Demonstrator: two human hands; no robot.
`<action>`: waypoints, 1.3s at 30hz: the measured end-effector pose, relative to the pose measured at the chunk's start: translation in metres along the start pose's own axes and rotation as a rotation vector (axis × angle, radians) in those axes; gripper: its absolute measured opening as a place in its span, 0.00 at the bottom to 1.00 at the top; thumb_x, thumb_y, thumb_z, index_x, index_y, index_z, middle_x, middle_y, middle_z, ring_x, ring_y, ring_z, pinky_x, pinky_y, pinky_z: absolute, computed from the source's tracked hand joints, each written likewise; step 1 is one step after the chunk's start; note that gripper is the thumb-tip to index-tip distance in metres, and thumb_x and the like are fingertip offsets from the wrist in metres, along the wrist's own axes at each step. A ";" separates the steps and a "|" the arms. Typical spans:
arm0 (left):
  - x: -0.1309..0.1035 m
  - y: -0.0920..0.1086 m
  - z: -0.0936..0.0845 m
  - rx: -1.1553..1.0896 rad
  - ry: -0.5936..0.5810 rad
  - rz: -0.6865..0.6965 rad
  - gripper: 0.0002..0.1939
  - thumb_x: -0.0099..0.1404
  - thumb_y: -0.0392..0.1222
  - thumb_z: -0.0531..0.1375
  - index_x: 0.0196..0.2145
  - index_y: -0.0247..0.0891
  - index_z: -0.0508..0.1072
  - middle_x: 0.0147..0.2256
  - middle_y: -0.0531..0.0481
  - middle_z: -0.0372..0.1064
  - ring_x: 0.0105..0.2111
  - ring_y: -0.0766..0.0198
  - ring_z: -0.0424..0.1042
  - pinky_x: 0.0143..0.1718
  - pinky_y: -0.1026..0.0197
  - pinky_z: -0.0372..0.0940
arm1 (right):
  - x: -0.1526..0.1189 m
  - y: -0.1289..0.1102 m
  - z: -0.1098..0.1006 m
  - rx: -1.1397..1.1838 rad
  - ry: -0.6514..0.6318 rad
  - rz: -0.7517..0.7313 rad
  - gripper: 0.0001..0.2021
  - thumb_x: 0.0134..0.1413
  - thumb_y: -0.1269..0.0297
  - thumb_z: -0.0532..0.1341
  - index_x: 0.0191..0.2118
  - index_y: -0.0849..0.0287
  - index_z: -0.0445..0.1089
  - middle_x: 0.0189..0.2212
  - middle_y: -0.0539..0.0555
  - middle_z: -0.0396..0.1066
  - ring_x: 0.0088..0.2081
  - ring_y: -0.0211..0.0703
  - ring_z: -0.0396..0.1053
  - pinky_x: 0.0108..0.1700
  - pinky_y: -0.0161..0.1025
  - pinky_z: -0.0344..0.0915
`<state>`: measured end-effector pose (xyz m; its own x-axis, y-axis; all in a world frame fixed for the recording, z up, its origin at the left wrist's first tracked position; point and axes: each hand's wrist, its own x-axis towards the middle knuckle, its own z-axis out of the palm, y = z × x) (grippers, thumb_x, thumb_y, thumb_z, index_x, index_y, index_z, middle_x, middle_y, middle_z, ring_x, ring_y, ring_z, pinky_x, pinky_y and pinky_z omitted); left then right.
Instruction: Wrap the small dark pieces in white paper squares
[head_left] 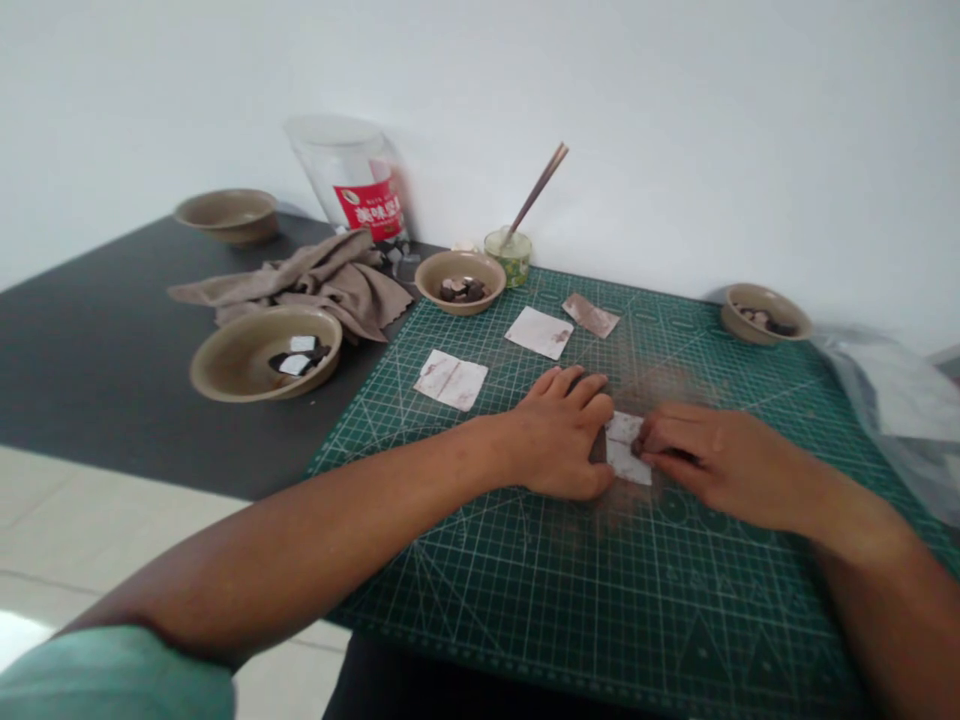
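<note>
A small white sheet with brown smudges [628,462] lies on the green cutting mat [480,580]. My left hand [566,432] is spread over the sheet's left side, fingers apart, pressing down on something dark that is mostly hidden beneath it. From the right, my right hand [697,450] pinches a small dark brown lump [638,446] against the sheet. Brownish smears mark the mat around both hands. Beyond my left hand lie two more white sheets [451,380] [539,332] and a brown-stained piece [591,315].
Bowls with dark pieces stand at the left [217,362], back [426,284] and right [795,322]. Another bowl [229,215], a crumpled cloth [322,275] and a clear jar [330,165] are back left. Sticks [538,190] stand in a cup [517,266]; plastic bag [907,400] at right.
</note>
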<state>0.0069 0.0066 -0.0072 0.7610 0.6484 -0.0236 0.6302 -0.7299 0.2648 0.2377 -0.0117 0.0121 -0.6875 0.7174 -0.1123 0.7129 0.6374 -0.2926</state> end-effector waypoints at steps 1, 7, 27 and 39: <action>0.000 0.000 0.000 0.000 0.002 0.005 0.30 0.65 0.56 0.55 0.57 0.32 0.63 0.69 0.33 0.48 0.70 0.35 0.44 0.67 0.39 0.44 | 0.000 -0.001 0.000 0.021 -0.015 -0.035 0.08 0.67 0.66 0.55 0.38 0.55 0.71 0.36 0.52 0.73 0.35 0.44 0.71 0.38 0.41 0.64; 0.001 -0.001 0.000 -0.018 -0.008 -0.015 0.30 0.65 0.55 0.56 0.58 0.33 0.62 0.70 0.32 0.46 0.70 0.34 0.43 0.67 0.38 0.43 | 0.002 0.000 0.001 -0.044 0.104 0.069 0.08 0.67 0.64 0.55 0.37 0.56 0.71 0.35 0.54 0.72 0.36 0.46 0.71 0.39 0.42 0.64; 0.000 -0.001 0.001 -0.007 -0.003 -0.014 0.30 0.65 0.56 0.56 0.57 0.33 0.62 0.70 0.33 0.47 0.70 0.35 0.43 0.67 0.38 0.43 | 0.002 0.000 0.004 -0.073 0.085 0.092 0.09 0.68 0.63 0.55 0.37 0.56 0.69 0.35 0.54 0.70 0.37 0.46 0.69 0.39 0.43 0.63; 0.001 -0.001 0.001 0.001 0.006 0.002 0.31 0.65 0.57 0.55 0.58 0.32 0.62 0.69 0.33 0.48 0.70 0.35 0.45 0.68 0.39 0.44 | 0.005 0.001 0.009 -0.002 0.073 0.026 0.07 0.68 0.65 0.55 0.38 0.56 0.69 0.36 0.53 0.71 0.37 0.44 0.70 0.40 0.42 0.64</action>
<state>0.0070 0.0074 -0.0089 0.7615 0.6479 -0.0176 0.6286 -0.7316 0.2639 0.2338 -0.0106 0.0029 -0.6570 0.7522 -0.0505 0.7306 0.6189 -0.2884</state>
